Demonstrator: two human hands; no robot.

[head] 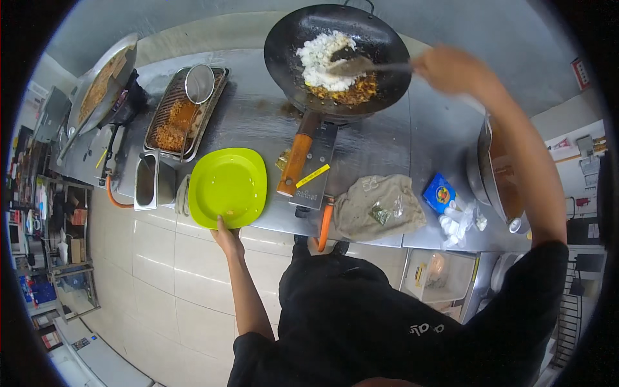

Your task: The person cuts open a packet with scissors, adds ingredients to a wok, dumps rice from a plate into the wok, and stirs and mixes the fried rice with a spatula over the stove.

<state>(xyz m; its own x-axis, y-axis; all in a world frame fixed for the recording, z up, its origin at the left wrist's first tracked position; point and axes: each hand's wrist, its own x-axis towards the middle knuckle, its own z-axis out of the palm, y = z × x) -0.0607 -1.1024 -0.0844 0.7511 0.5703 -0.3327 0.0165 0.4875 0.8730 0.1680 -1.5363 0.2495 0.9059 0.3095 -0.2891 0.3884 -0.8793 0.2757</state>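
With its thumb over the rim, my left hand [228, 238] holds a lime-green plate [203, 188] by the near edge. A few white grains and a small crumb lie on the plate. My right hand [447, 70] is shut around the handle of a metal spatula [355, 66], its blade blurred over the food. White rice [316, 55] and browned, egg-like bits [355, 94] sit in a black wok [387, 43] on a single gas burner [312, 188]. The wok's wooden handle [296, 162] points toward me.
A rimmed tray [151, 123] holds fried crumbs and a strainer [199, 83]. Left stand a steel container [165, 181] and a large tilted pan [104, 84]. Rightward lie a cloth [353, 213], a blue packet [437, 191] and a large pot [476, 164]. An orange hose [325, 227] hangs at the front edge.
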